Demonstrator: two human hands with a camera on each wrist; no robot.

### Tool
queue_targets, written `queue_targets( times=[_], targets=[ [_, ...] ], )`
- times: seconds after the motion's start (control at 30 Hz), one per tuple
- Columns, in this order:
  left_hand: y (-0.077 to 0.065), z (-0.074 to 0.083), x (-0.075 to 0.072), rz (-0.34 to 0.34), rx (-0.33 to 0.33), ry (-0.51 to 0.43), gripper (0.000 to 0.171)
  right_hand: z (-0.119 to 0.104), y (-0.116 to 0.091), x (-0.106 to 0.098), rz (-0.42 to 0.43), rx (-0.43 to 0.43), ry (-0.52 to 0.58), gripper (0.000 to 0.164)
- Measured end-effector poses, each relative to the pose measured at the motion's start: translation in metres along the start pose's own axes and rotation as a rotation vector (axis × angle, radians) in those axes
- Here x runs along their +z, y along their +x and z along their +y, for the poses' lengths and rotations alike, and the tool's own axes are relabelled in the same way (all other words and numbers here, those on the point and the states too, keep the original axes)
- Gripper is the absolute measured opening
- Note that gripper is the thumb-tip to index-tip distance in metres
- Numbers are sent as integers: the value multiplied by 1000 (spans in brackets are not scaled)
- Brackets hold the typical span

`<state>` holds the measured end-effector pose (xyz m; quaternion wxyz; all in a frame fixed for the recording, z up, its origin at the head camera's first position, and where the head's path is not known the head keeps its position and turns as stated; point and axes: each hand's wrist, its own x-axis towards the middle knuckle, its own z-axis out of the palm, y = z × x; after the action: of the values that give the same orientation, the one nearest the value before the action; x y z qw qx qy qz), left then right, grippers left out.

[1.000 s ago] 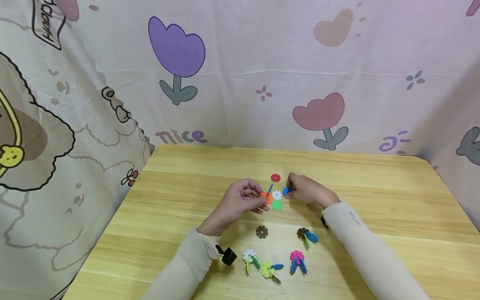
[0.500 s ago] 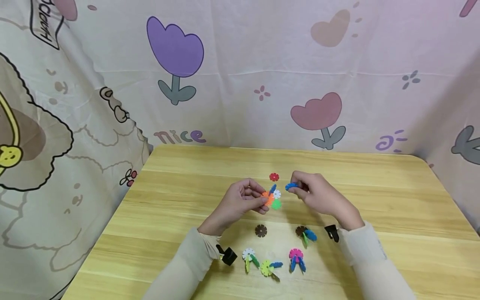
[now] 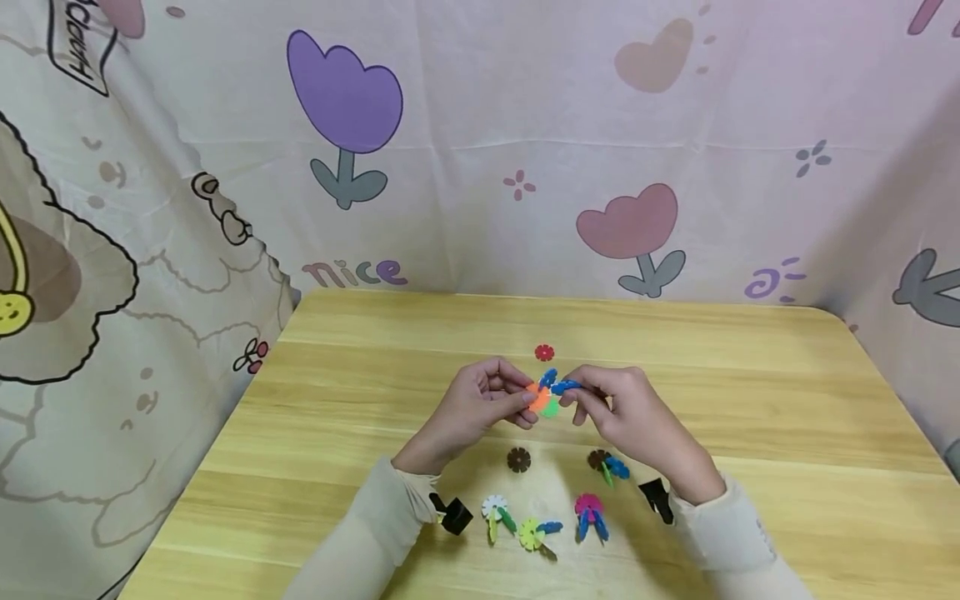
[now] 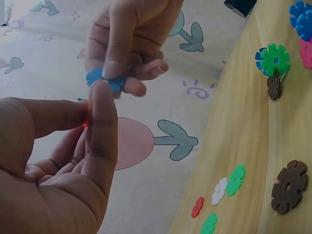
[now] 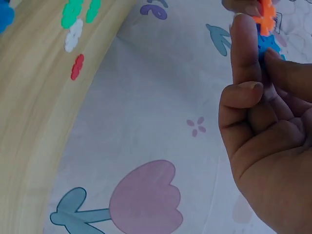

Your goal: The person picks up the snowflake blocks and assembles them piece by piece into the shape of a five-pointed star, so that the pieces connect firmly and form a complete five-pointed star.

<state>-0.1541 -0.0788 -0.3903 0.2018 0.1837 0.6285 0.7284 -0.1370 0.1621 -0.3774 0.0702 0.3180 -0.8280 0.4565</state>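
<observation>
My left hand (image 3: 480, 400) pinches an orange notched flower-shaped disc (image 3: 537, 399) between thumb and fingers, above the table. A blue disc (image 3: 548, 378) stands up from the orange one's edge. Opposite, my right hand (image 3: 626, 408) pinches another blue disc (image 3: 565, 387) by thumb and index finger. That disc meets the orange disc (image 5: 266, 18) in the right wrist view, though I cannot tell whether their notches interlock. In the left wrist view, fingers cover most of the orange disc, while the right hand's blue disc (image 4: 97, 76) shows just beyond the fingertips.
Loose on the table (image 3: 375, 350) lie a red disc (image 3: 544, 352), green discs (image 4: 236, 180), a white disc (image 4: 219, 190) and a brown disc (image 3: 519, 459). Nearer are joined pieces built on white (image 3: 494, 505), yellow-green (image 3: 530, 536), pink (image 3: 588, 506) and brown (image 3: 598, 460) discs. Patterned cloth hangs behind.
My right hand has lifted the blue disc off the table and brought it left to the orange disc. The left hand has kept its hold, nearly in place.
</observation>
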Motion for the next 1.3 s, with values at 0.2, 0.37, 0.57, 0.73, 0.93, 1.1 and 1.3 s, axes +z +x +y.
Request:
queue_targets(
  times=[0.2,0.37,0.57,0.73,0.93,1.1,1.3],
  targets=[
    [2,2,1,-12,42,-11,17,1,1,2,-1,-38,14,21],
    [2,5,0,-6,51,-18,17,0,2,2,14,-71,26,20],
    [0,6,-1,6,37,-18,17,0,1,4,35,-92,46,19],
    [-1,5,-2,5,23,-12,16,0,1,4,58,-117,36,20],
    [-3,6,-4,7,10,5,18,-1,2,6,89,-147,28,24],
    [-3,8,-4,13,5,-14,17,1,2,8,97,-136,76,22],
    [-2,8,-4,22,-5,-26,17,2,2,10,79,-127,126,22]
  ],
)
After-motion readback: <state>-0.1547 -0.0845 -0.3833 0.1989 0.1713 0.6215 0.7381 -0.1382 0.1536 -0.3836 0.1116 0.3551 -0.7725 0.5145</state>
